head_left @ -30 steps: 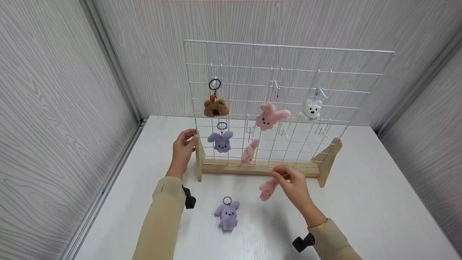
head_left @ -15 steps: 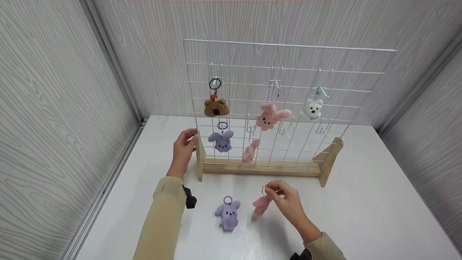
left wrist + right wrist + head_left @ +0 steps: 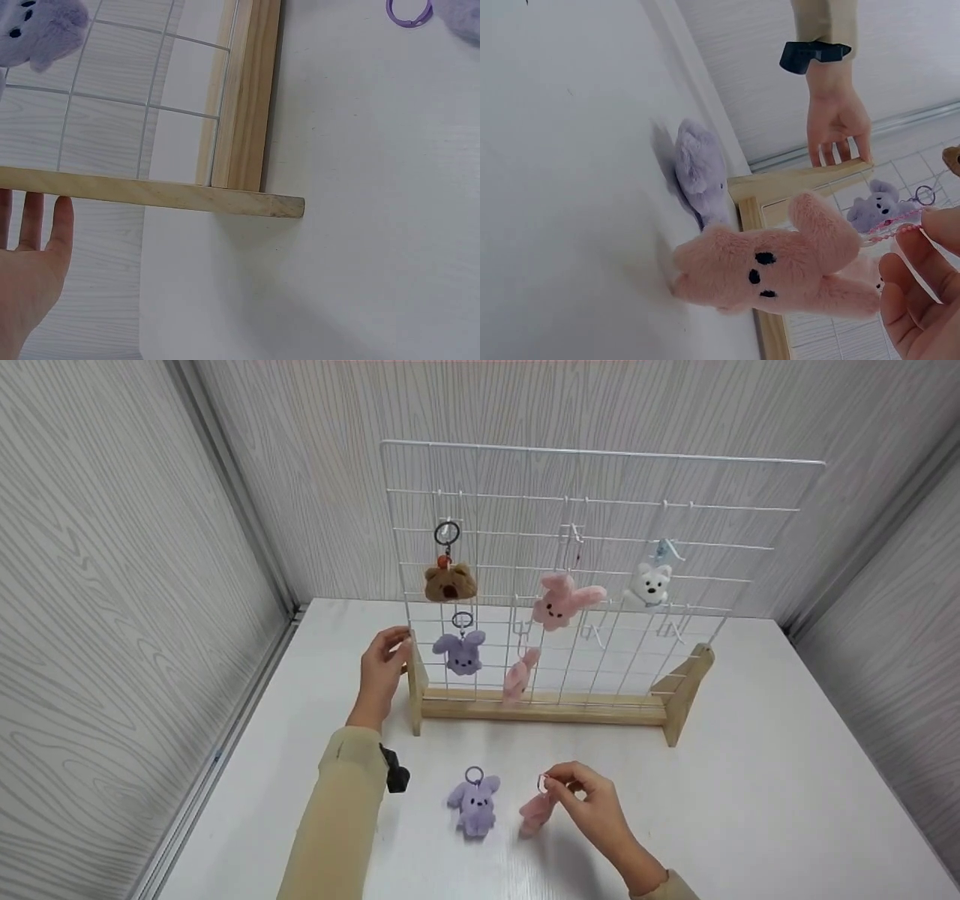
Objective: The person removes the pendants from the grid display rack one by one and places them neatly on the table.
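Observation:
My right hand (image 3: 589,802) pinches the thin pink beaded chain (image 3: 892,225) of a pink plush bunny keychain (image 3: 769,270). The bunny hangs low over the white table, tilted in the head view. To its left lies a purple plush bunny keychain (image 3: 476,806) with its ring pointing to the rack. My left hand (image 3: 382,667) has its fingertips against the outer side of the wooden left upright (image 3: 150,191) of a white wire grid rack (image 3: 600,547). Its fingers (image 3: 60,225) look fairly straight in the left wrist view.
On the rack's hooks hang a brown bear keychain (image 3: 450,583), a purple bunny head (image 3: 461,652), a pink bunny (image 3: 559,604), a second pink bunny (image 3: 520,679) and a white dog (image 3: 649,585). Two lower right hooks (image 3: 671,631) hold nothing. Grained panels enclose the table.
My right hand has moved down and slightly left, away from the rack, carrying the pink bunny keychain close to the table beside the purple one. My left hand stays at the upright.

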Motion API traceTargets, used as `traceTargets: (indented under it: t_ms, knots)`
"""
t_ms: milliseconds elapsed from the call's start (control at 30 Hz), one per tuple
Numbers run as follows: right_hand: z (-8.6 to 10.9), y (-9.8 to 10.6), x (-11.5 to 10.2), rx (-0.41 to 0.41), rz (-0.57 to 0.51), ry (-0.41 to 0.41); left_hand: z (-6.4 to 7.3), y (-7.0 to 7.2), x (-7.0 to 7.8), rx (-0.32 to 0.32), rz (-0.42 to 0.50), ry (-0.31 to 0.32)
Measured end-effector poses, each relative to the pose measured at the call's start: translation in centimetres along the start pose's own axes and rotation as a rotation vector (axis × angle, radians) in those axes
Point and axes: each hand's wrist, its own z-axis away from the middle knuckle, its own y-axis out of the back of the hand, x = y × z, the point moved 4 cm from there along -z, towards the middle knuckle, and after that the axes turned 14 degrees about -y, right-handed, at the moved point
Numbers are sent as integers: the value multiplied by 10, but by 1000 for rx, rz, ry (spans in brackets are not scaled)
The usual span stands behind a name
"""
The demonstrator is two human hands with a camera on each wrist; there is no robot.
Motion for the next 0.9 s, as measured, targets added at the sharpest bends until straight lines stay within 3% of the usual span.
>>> traceTargets:
  t_ms: [233,533,900]
  knots:
    - [3,-4,1,-10,4,-20,-2,2,-1,2,-1,-13]
    - [-10,-3,11,14,22,-80,-1,1,-4,-2,7,3]
    - [-24,-11,26,-27,-4,-151,1,0,-3,-8,17,1]
